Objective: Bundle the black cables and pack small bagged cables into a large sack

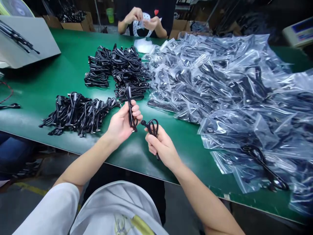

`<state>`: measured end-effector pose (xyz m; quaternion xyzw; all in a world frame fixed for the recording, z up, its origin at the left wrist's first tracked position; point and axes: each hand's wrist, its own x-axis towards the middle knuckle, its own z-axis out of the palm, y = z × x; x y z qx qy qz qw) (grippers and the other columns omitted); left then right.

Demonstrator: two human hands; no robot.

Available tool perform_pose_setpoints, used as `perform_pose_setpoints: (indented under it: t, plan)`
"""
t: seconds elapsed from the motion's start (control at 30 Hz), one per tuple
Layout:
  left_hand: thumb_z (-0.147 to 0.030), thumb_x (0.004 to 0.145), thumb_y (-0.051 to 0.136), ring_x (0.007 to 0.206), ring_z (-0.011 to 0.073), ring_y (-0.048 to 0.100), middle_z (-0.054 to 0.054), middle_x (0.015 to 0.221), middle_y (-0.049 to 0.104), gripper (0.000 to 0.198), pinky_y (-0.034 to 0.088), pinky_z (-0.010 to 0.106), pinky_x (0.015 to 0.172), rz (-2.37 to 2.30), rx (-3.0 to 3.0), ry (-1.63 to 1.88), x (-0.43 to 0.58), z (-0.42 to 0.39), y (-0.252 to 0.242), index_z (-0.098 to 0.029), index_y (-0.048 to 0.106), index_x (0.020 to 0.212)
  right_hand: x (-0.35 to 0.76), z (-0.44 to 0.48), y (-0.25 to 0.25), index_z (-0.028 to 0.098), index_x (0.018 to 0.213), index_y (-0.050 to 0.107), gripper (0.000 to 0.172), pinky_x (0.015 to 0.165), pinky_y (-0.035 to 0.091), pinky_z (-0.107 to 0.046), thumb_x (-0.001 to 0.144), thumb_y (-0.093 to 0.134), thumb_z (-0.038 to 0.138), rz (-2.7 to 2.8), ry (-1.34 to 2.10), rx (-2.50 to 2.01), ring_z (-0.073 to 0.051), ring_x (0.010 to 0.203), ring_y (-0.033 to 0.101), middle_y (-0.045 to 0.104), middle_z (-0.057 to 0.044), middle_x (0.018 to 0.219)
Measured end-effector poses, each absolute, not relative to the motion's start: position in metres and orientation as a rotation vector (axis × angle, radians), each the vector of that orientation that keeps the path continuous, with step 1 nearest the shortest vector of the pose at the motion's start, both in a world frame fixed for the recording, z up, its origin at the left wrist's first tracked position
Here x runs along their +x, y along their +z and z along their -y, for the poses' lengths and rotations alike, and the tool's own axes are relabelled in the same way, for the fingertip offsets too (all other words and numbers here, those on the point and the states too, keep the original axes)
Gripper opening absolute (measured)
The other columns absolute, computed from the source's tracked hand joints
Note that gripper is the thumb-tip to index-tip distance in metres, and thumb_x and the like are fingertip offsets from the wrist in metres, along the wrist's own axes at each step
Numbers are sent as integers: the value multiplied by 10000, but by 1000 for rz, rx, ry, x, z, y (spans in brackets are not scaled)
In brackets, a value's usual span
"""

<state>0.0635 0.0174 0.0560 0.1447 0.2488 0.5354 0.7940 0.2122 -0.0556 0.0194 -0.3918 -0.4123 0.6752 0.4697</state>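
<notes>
My left hand [123,122] is closed around a bundled black cable [129,104] that stands upright between its fingers, above the green table [68,75]. Just to its right, my right hand [161,145] grips a second black cable [153,126], whose loops poke out above the thumb and whose end sticks out below the palm. The two hands are close together near the table's front edge.
Piles of bundled black cables lie at the left front [78,112] and further back [119,67]. A large heap of clear plastic bags with cables [230,94] covers the right side. Across the table another person's hands [141,19] hold something white. A grey panel [26,39] stands at far left.
</notes>
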Motion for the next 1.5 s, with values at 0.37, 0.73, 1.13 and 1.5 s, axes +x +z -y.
perform_pose_setpoints:
  t: [0.37, 0.73, 1.13, 1.5]
  plan:
    - [-125, 955, 570, 722, 59, 608, -11, 849, 598, 231, 543, 182, 763, -671, 437, 1155, 58, -30, 34, -200, 684, 1141, 214, 56, 12, 218, 959, 508, 303, 379, 280, -180, 918, 634, 491, 978, 1710, -1136, -31, 391, 344, 435, 102, 617]
    - [-70, 914, 615, 694, 44, 580, -49, 775, 604, 316, 510, 163, 798, -770, 346, 1278, 57, -28, 20, -253, 698, 1158, 200, 54, -1, 231, 949, 483, 334, 369, 286, -164, 905, 643, 520, 947, 1743, -1231, -24, 385, 324, 414, 113, 618]
    - [-44, 924, 584, 897, 84, 660, -41, 831, 592, 331, 541, 286, 974, -797, 275, 1277, 55, -26, 18, -240, 644, 1184, 195, 52, -1, 236, 961, 490, 343, 350, 281, -141, 884, 676, 515, 819, 1856, -1249, -17, 379, 296, 428, 113, 615]
    - [-27, 908, 596, 984, 110, 669, -42, 824, 580, 250, 536, 321, 1009, -758, 248, 1326, 57, -24, 16, -217, 642, 1064, 191, 54, 3, 230, 943, 492, 326, 319, 346, -129, 888, 692, 482, 621, 1970, -1218, -12, 358, 330, 453, 117, 616]
